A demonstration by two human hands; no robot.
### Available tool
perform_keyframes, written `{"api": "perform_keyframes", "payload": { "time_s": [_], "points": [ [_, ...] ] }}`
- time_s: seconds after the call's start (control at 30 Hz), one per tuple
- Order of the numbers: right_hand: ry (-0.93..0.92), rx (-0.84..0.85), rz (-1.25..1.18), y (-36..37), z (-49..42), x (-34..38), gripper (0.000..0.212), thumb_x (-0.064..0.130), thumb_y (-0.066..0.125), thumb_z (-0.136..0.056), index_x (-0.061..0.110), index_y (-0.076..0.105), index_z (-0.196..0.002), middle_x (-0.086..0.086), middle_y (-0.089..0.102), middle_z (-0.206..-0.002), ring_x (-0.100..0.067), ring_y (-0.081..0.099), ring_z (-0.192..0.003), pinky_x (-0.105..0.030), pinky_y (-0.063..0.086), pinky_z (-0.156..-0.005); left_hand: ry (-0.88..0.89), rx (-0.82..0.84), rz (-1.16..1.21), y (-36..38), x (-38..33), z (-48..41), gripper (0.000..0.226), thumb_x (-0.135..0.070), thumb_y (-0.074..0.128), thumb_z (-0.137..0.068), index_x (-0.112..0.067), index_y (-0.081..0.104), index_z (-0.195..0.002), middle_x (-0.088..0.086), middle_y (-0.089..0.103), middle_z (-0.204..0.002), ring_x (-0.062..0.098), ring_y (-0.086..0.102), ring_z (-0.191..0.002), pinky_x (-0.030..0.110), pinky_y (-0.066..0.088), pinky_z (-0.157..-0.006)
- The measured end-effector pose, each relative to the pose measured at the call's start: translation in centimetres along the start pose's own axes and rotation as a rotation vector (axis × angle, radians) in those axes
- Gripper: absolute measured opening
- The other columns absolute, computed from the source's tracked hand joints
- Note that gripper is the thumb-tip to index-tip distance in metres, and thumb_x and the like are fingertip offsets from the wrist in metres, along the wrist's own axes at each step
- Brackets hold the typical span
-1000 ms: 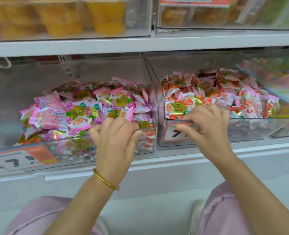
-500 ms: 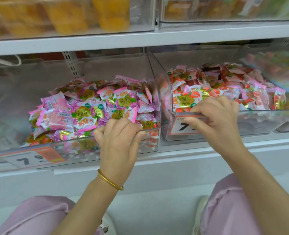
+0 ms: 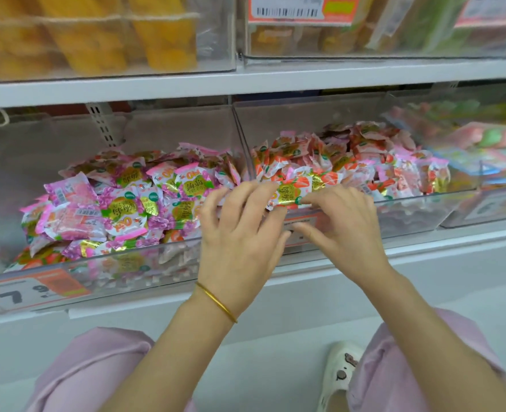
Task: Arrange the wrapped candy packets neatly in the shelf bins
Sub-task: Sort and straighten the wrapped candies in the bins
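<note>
While at bin point(image 3: 424, 211) — hands point(image 3: 237, 233) point(image 3: 345, 230) on packet point(image 3: 290, 193).

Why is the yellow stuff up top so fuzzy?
Head view: the yellow packs and the far-right bin are smeared by blur near the frame edges; same head view, the pink candy packets mid-frame look sharp, with hazy glare on their bin front.

At centre, a right hand point(image 3: 347, 233) grips the right bin's point(image 3: 424, 203) front rim, it and a left hand point(image 3: 240, 239) both touching a red packet point(image 3: 289, 194) there; pink packets point(image 3: 121, 206) fill the left bin point(image 3: 133, 267) at 9 o'clock.
</note>
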State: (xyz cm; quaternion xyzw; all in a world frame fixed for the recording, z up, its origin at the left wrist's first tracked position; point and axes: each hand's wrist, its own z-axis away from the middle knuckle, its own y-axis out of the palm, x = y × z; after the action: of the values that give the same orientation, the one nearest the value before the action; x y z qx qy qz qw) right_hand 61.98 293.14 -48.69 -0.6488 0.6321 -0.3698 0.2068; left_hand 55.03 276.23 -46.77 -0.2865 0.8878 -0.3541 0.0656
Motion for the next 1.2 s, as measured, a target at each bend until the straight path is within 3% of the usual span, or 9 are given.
{"api": "perform_keyframes", "payload": {
  "time_s": [0.2,0.3,0.37,0.43,0.57,0.8,0.97,1.13,1.2],
  "points": [
    [0.065,0.022,0.189,-1.3,0.9,-2.9,0.045,0.062,0.047,-0.079,0.022,0.061,-0.091,0.006,0.06,-0.083,-0.017,0.049,-0.083,-0.028,0.025,-0.078,0.008,0.169,-0.127,1.2,0.1,-0.8,0.025,-0.037,0.051,-0.081,-0.017,0.067,-0.077,0.005,0.056,-0.13,0.025,0.035,-0.127,0.05,0.019,-0.108],
    [0.116,-0.019,0.097,-0.9,0.5,-3.4,0.046,0.066,0.05,-0.072,0.021,0.06,-0.076,0.008,0.06,-0.075,-0.016,0.05,-0.077,-0.026,0.017,-0.072,-0.011,0.146,-0.113,1.9,0.0,-0.8,0.012,-0.027,0.06,-0.08,-0.017,0.064,-0.075,0.008,0.055,-0.131,0.029,0.037,-0.127,0.053,0.019,-0.108],
    [0.123,-0.075,-0.014,-0.8,0.1,-3.5,0.041,0.065,0.053,-0.068,0.025,0.051,-0.067,0.013,0.052,-0.068,-0.009,0.041,-0.075,-0.025,0.012,-0.069,-0.036,0.122,-0.083,2.3,0.0,-0.8,0.008,-0.023,0.062,-0.078,-0.016,0.063,-0.075,0.007,0.056,-0.13,0.029,0.037,-0.126,0.052,0.018,-0.108],
    [0.12,-0.113,-0.073,-0.7,-0.3,-3.5,0.037,0.064,0.055,-0.066,0.029,0.044,-0.066,0.018,0.044,-0.067,-0.005,0.033,-0.073,-0.027,0.011,-0.066,-0.062,0.099,-0.047,2.5,0.0,-1.1,0.012,-0.026,0.058,-0.079,-0.016,0.064,-0.078,0.006,0.057,-0.129,0.028,0.037,-0.125,0.05,0.017,-0.109],
    [0.118,-0.159,-0.115,-1.2,-1.2,-3.5,0.043,0.062,0.058,-0.066,0.019,0.055,-0.062,0.016,0.048,-0.067,-0.007,0.039,-0.075,-0.028,0.012,-0.066,-0.141,0.043,0.042,2.4,0.2,-1.9,0.015,-0.027,0.056,-0.076,-0.016,0.066,-0.082,0.004,0.058,-0.126,0.028,0.037,-0.122,0.05,0.019,-0.107],
    [0.099,-0.124,-0.11,-1.6,1.1,-3.4,0.047,0.063,0.058,-0.065,0.016,0.057,-0.063,0.007,0.056,-0.064,-0.01,0.041,-0.073,-0.027,0.015,-0.068,-0.04,0.039,0.037,1.5,-0.6,-0.3,0.017,-0.029,0.056,-0.075,-0.016,0.066,-0.078,0.007,0.059,-0.124,0.029,0.038,-0.122,0.052,0.022,-0.107],
    [0.092,-0.062,-0.046,-1.9,2.5,-3.1,0.049,0.067,0.055,-0.064,0.019,0.058,-0.063,0.012,0.052,-0.063,-0.008,0.042,-0.073,-0.027,0.017,-0.069,-0.011,0.106,0.03,1.2,-0.8,1.0,0.015,-0.031,0.06,-0.073,-0.017,0.065,-0.074,0.008,0.058,-0.126,0.028,0.038,-0.123,0.047,0.02,-0.109],
    [0.067,0.011,0.067,-3.1,2.4,-2.4,0.05,0.07,0.053,-0.066,0.022,0.061,-0.075,0.009,0.057,-0.075,-0.024,0.054,-0.079,-0.034,0.03,-0.074,-0.079,0.107,0.192,-0.9,0.2,1.7,0.035,-0.031,0.055,-0.075,-0.02,0.058,-0.108,0.008,0.055,-0.124,0.027,0.041,-0.117,0.04,0.032,-0.098],
    [0.02,-0.037,0.064,-3.8,1.9,-0.8,0.047,0.067,0.054,-0.071,0.022,0.063,-0.083,0.005,0.061,-0.083,-0.024,0.054,-0.084,-0.036,0.032,-0.075,-0.167,0.124,0.165,-2.0,2.0,2.3,0.035,-0.036,0.052,-0.077,-0.021,0.056,-0.109,0.004,0.056,-0.115,0.024,0.043,-0.109,0.036,0.034,-0.091]
  ]
}}
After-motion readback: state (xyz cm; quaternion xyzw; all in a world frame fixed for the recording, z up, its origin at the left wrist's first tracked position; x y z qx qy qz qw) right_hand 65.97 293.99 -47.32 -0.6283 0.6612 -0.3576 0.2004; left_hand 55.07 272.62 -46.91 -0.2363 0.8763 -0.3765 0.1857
